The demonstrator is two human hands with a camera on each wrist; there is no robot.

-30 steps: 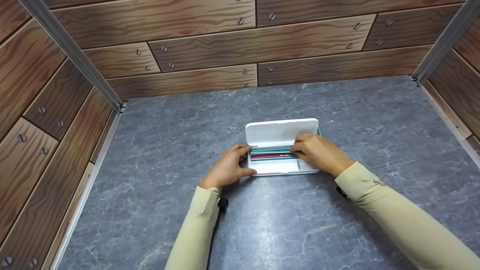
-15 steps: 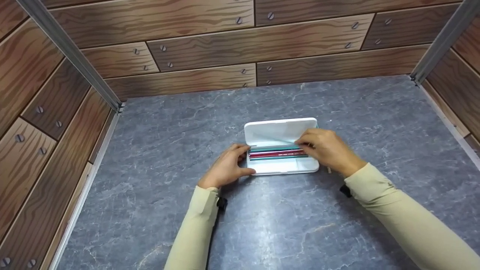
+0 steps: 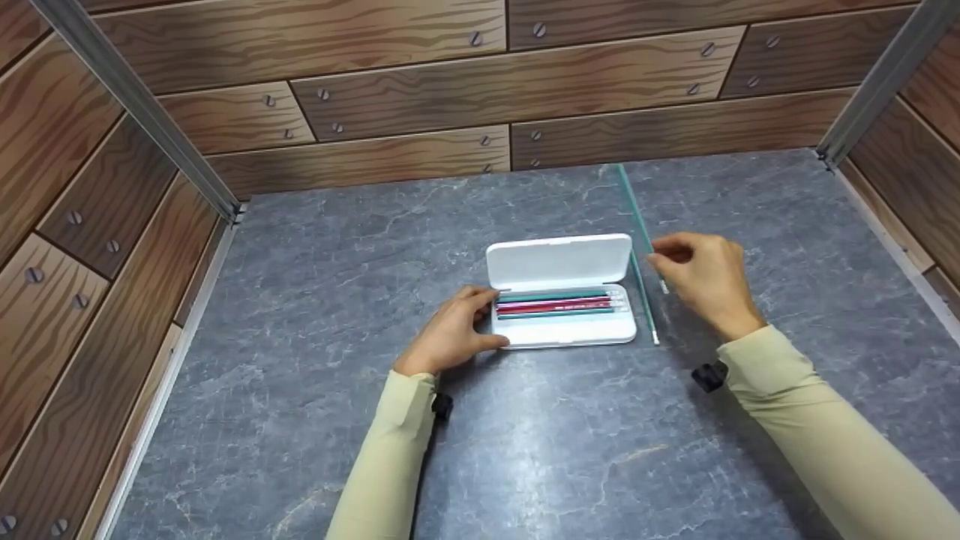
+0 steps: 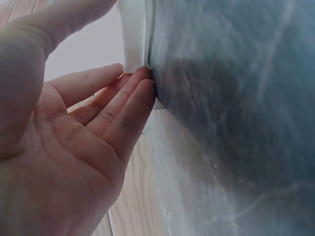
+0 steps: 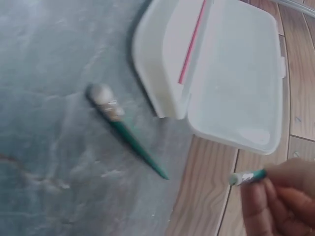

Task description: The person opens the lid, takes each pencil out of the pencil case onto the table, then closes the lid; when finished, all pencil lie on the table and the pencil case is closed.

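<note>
A white pencil case [image 3: 559,260] lies on the table with its lid raised. Several red and green pencils [image 3: 555,305] lie side by side inside it. My left hand [image 3: 450,337] grips the case's left end, thumb at the near corner and fingers at the far one; the left wrist view shows fingertips [image 4: 143,81] against its wall. To the right of the case, my right hand [image 3: 709,281] pinches a green pencil [image 3: 634,206] near its white eraser end, with the other end pointing away. A second green pencil [image 5: 133,137] lies on the table beside the case.
The grey marbled table [image 3: 360,262] is bordered by wood-patterned walls [image 3: 405,105] at the back and both sides. Metal posts [image 3: 142,112] stand at the back corners.
My right hand has drawn a green pencil out of the case and carried it to the right, turning it to point away. The left hand keeps its hold on the case.
</note>
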